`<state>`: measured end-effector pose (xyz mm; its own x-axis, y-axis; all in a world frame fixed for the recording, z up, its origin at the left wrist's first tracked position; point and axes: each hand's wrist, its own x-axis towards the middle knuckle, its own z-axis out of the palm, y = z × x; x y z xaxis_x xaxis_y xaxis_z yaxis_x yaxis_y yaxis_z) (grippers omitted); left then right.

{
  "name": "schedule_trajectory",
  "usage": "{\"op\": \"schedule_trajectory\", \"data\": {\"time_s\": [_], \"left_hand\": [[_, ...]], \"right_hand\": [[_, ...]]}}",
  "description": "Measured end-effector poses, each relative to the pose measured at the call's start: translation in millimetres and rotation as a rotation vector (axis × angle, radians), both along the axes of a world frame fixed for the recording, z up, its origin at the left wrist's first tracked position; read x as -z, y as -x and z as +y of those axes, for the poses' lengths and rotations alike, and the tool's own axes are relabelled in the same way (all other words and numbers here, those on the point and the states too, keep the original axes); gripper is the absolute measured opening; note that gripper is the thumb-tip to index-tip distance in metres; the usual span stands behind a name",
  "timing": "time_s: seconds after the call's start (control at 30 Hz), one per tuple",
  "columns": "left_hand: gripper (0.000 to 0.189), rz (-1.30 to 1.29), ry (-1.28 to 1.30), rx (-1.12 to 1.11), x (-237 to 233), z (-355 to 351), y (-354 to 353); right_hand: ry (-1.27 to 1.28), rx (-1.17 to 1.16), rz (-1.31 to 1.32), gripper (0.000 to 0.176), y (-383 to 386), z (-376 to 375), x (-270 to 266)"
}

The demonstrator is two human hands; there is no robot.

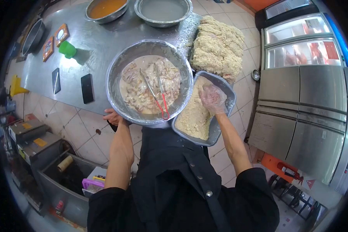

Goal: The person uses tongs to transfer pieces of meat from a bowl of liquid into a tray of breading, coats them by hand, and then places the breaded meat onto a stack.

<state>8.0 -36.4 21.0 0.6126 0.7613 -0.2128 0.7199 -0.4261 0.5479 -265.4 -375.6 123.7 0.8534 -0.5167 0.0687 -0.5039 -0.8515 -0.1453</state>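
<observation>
My right hand (214, 99), in a clear plastic glove, lies on pale crumbly breading (193, 121) inside a grey tub (230, 96). Its fingers look spread and loose, partly blurred by the glove. My left hand (113, 116) is at the table's front edge, beside the lower left of a large metal bowl (114, 91). Its fingers are curled near something dark; the bowl and wrist hide part of it. In the bowl, raw meat pieces (143, 85) sit in creamy batter, with red-handled tongs (164, 110) resting on top.
Breaded pieces (218, 48) are heaped behind the tub. Two metal basins (162, 23) (108, 17) stand at the back, one with orange liquid. A green cup (67, 49) and two phones (87, 89) (56, 81) lie left. A steel refrigerator (297, 100) stands right.
</observation>
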Motion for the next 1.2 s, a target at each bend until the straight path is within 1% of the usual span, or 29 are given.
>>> {"op": "schedule_trajectory", "data": {"time_s": [0.03, 0.1, 0.17, 0.3, 0.37, 0.4, 0.47, 0.5, 0.53, 0.57, 0.6, 0.63, 0.67, 0.7, 0.73, 0.77, 0.8, 0.87, 0.9, 0.93, 0.97, 1.0, 1.03, 1.1, 1.13, 1.2], "left_hand": [[0.05, 0.009, -0.005, -0.008, -0.1, -0.1, 0.7], [0.053, 0.002, -0.057, 0.004, -0.8, -2.3, 0.0], [0.054, -0.004, -0.076, -0.005, 1.3, -1.7, -1.7], [0.054, -0.009, -0.082, -0.006, 0.2, -1.0, -1.4], [0.054, -0.006, -0.076, -0.003, 1.0, -2.0, -3.1], [0.054, -0.011, -0.074, -0.002, 1.9, -1.5, -2.3], [0.055, -0.007, -0.063, -0.003, 2.3, -1.1, -1.9], [0.055, -0.007, -0.057, -0.004, 2.5, -3.2, -3.0], [0.055, -0.003, -0.052, -0.004, 0.9, -4.0, -3.9], [0.055, -0.003, -0.047, -0.005, 0.6, -3.9, -4.2], [0.055, -0.004, -0.045, -0.006, 1.3, -3.8, -3.3], [0.055, -0.006, -0.046, -0.007, 1.9, -2.9, -3.0], [0.055, -0.002, -0.046, -0.006, 0.8, -2.8, -1.7], [0.056, -0.002, -0.042, -0.006, 0.8, -3.4, -1.9], [0.056, -0.002, -0.038, -0.006, 0.7, -3.0, -0.7], [0.056, 0.001, -0.034, -0.002, 0.7, -3.5, -0.6], [0.056, -0.006, -0.026, -0.004, 0.3, -3.7, -1.2], [0.056, -0.01, -0.014, -0.007, 0.0, -2.9, -2.7], [0.056, -0.014, 0.01, -0.006, -0.9, -1.0, -3.2], [0.056, -0.018, 0.014, -0.006, 3.6, -1.3, -4.3], [0.058, -0.057, -0.041, -0.033, 8.2, -3.1, -4.2], [0.059, -0.097, -0.095, -0.061, 12.4, -4.7, -4.9], [0.059, -0.101, -0.089, -0.058, 8.8, -2.8, -3.3], [0.059, 0.042, -0.006, 0.019, -3.3, 0.9, -1.4], [0.06, -0.061, -0.099, -0.063, 17.8, -2.0, -6.0], [0.058, -0.09, -0.102, -0.065, 24.6, -4.1, -6.3]], "right_hand": [[0.044, -0.05, -0.033, 0.035, 8.4, 4.0, 15.1], [0.087, -0.112, -0.063, 0.036, 13.9, 8.7, 20.2], [-0.001, -0.067, -0.002, 0.041, 10.6, 18.7, 8.5], [-0.061, -0.047, 0.042, 0.038, 2.1, 8.5, 17.8], [-0.066, 0.168, 0.13, 0.039, -11.3, 8.9, 13.8], [-0.06, 0.173, 0.13, 0.039, -13.0, 10.3, 9.2], [-0.153, 0.265, 0.167, 0.042, -17.8, 10.6, -3.2], [-0.143, 0.264, 0.162, 0.042, -10.8, 1.1, 13.7], [-0.294, 0.461, 0.081, 0.047, 1.4, -14.7, 42.2], [-0.45, 0.656, 0.003, 0.053, 11.7, -27.0, 57.2], [-0.446, 0.652, 0.005, 0.053, 16.7, -33.3, 47.5], [-0.559, 0.573, 0.195, 0.055, 21.6, -36.1, 28.3], [-0.669, 0.493, 0.386, 0.061, 24.4, -34.0, 7.7], [-0.665, 0.496, 0.388, 0.061, 23.9, -28.0, -11.9], [-0.762, 0.459, 0.465, 0.064, 23.1, -19.4, -31.3], [-0.859, 0.421, 0.539, 0.068, 26.8, -12.0, -41.8], [-0.854, 0.424, 0.535, 0.068, 34.5, -8.8, -43.3], [-1.058, 0.311, 0.257, 0.058, 49.8, -7.6, -39.8], [-1.055, 0.308, 0.253, 0.058, 56.9, -8.3, -32.8], [-1.166, 0.296, 0.051, 0.055, 61.6, -7.8, -27.8], [-1.27, 0.282, -0.156, 0.052, 66.9, -8.6, -23.8], [-1.264, 0.28, -0.162, 0.052, 72.7, -12.2, -21.4], [-1.233, 0.322, -0.149, 0.05, 73.6, -13.1, -28.3], [-1.194, 0.363, -0.144, 0.047, 75.4, -12.2, -38.4], [-1.164, 0.368, -0.199, 0.046, 74.9, -9.8, -40.7], [-1.13, 0.37, -0.261, 0.045, 71.6, -0.3, -54.2]]}}
